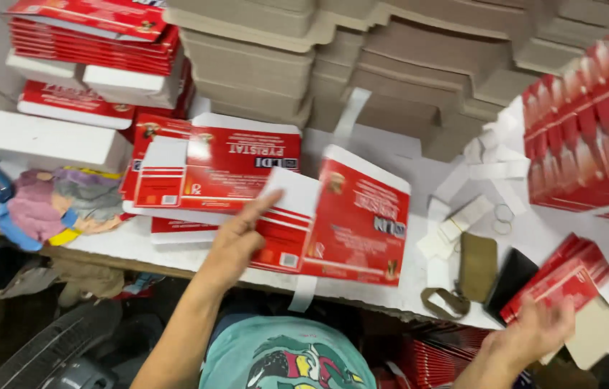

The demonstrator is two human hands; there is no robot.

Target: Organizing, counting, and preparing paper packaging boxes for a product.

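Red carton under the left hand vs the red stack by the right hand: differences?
The red carton is a single blank, opened flat and wide on the table; the red stack is several folded blanks, narrow and angled. The left hand touches the carton's white flap; the right hand rests at the stack's lower end. Both are red with white print.

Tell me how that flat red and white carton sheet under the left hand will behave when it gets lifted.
The red and white carton sheet looks thin and unfolded, so it is probably light and bends along its creases. The left hand touches only its near corner, so the far end would likely droop. Its glossy print suggests it may slide easily on the white table.
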